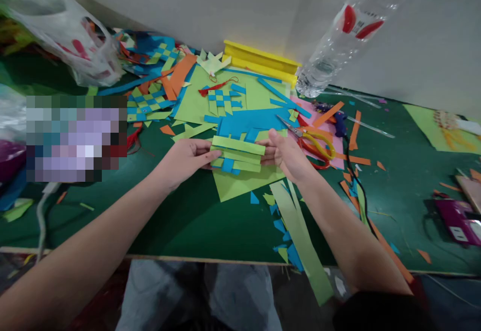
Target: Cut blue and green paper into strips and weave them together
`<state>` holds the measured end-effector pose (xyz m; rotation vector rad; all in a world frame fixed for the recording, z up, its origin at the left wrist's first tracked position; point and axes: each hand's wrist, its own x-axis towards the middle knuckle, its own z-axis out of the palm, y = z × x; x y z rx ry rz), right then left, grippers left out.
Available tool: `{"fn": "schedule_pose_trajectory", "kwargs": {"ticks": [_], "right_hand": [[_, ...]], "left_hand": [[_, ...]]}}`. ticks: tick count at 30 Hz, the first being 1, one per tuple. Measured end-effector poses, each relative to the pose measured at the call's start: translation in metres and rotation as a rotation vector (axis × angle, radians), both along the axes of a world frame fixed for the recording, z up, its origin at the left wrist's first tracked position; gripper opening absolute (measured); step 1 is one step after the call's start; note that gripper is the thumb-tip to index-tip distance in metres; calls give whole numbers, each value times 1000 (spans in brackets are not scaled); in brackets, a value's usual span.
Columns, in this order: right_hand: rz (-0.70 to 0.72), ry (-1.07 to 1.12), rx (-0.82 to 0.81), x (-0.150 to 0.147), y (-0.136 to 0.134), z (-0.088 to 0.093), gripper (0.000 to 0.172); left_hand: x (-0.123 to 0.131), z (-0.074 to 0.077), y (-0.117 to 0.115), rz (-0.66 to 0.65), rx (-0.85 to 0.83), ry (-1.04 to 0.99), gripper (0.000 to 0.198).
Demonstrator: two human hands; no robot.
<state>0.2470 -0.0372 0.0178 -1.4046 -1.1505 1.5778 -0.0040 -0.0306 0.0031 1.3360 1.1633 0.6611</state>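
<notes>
Between my two hands is a small weave of green and blue paper strips (240, 151), held over the table. My left hand (193, 155) pinches its left end, thumb on top and fingers behind. At its right end, my right hand (287, 153) has the fingers behind the strips and the thumb raised above them. Under the weave lie a blue paper sheet (244, 119) and a green paper sheet (229, 188). Close to my right hand rest scissors (315, 143) with yellow and orange handles. A finished-looking woven piece (221, 99) with a red tassel lies further back.
A clear plastic bottle (330, 45) and a folded yellow paper (259, 60) stand by the wall. Plastic bags (75, 35) sit at the back left. A long green strip (300, 236) overhangs the front edge. Paper scraps and a black cable (355, 181) lie at right.
</notes>
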Motion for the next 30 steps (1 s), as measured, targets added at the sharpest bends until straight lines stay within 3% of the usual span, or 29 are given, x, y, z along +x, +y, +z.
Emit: {"fn": "schedule_pose_trajectory", "kwargs": {"ticks": [6,11,16,19,25,30], "right_hand": [[67,-207,65,-1,0,-4,39],[107,-163,18,-3,-2,-4,31],[274,-119,-18,-7,-6,-3,27],[339,-127,-48,-13,-10,1,27],[406,-173,-41,-22,-17,2,32],[436,-199,-28,-22,-19,-4,33]], "left_hand": [[1,3,-1,10,-46,-48,42],[4,9,-3,-20,-73,-90,47],[7,9,-6,12,-134,-146,48],[7,7,-5,18,-95,-57,45],[6,9,-4,-1,174,252,40],[9,10,-4,-8,159,282,39]]}}
